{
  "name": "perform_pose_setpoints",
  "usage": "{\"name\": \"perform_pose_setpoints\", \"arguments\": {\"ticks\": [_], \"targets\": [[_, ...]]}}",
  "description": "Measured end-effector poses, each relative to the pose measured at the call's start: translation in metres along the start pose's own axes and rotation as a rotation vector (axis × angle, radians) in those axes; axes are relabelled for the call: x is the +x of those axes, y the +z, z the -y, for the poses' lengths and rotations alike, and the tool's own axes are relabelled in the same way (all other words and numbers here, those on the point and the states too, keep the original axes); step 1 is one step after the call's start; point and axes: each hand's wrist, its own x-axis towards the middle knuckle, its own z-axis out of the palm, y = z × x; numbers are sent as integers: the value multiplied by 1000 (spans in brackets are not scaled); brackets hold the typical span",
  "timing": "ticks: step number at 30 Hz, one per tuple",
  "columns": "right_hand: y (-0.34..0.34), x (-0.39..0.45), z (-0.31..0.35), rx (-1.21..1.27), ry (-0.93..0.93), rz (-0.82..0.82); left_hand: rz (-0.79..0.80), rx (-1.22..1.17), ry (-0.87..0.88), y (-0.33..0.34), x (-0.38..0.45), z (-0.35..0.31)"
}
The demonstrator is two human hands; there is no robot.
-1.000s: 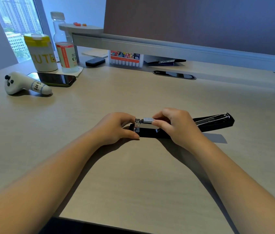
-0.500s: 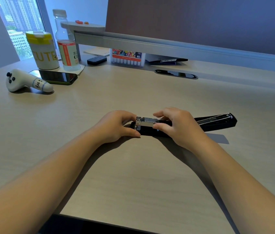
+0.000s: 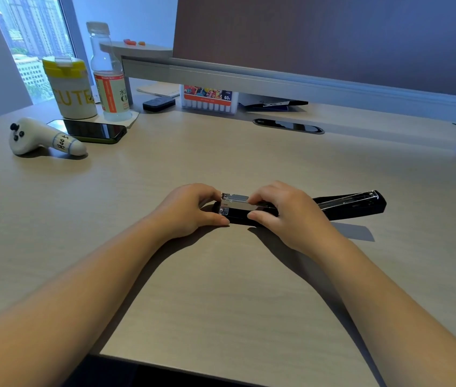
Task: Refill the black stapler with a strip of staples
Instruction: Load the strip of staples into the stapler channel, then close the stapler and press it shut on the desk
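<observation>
Desk (image 3: 221, 289): a wide, pale wood-grain top that fills most of the view; every other thing here rests on it.
Partition (image 3: 333, 37): a dark panel standing along the far edge, above a grey raised shelf (image 3: 277, 79).
Black stapler (image 3: 355, 205): lies flat near the middle of the desk, lengthwise left to right, opened out, with its lid arm stretched away to the right and the shiny metal staple channel (image 3: 235, 203) showing at the left end, between the two hands.
Left hand (image 3: 190, 210): curled around the stapler's left end, thumb along the near side and fingers over the far side, steadying it against the desk.
Right hand (image 3: 285, 213): rests over the middle of the stapler, thumb on the near edge, fingertips (image 3: 254, 198) pressed on top of the metal channel; whether a strip of staples lies under them cannot be told.
White cup (image 3: 73, 93): far left, yellow lid, yellow letters on its side.
Clear bottle (image 3: 109, 76): just right of the cup, orange label.
Marker box (image 3: 210, 100): under the shelf, colourful top, white base.
White controller (image 3: 42, 138): on its side at far left, a handwritten label on its handle.
Phone (image 3: 92, 131): dark screen up, just behind the controller, in front of the cup.
Small black case (image 3: 158, 103): between bottle and marker box.
</observation>
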Motion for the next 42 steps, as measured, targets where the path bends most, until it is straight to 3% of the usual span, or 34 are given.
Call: {"name": "perform_pose_setpoints", "arguments": {"ticks": [10, 15, 21, 24, 35, 39, 42], "targets": [[-1, -1, 0, -50, 25, -42, -15, 46, -11, -1, 3, 2], [-12, -4, -17, -417, 185, -63, -55, 103, -66, -14, 7, 14], [-24, -11, -32, -504, 427, -61, -44, 84, -99, -15, 7, 14], [-30, -13, -37, -285, 438, -92, -44, 68, -101, -15, 7, 14], [-39, -9, -42, 737, 300, -479, -65, 65, -119, -14, 6, 10], [-29, 4, -28, 900, 261, -415, -62, 98, -117, -10, 8, 8], [-21, 11, -14, 802, 223, -294, -51, 130, -103, -7, 11, 6]]}}
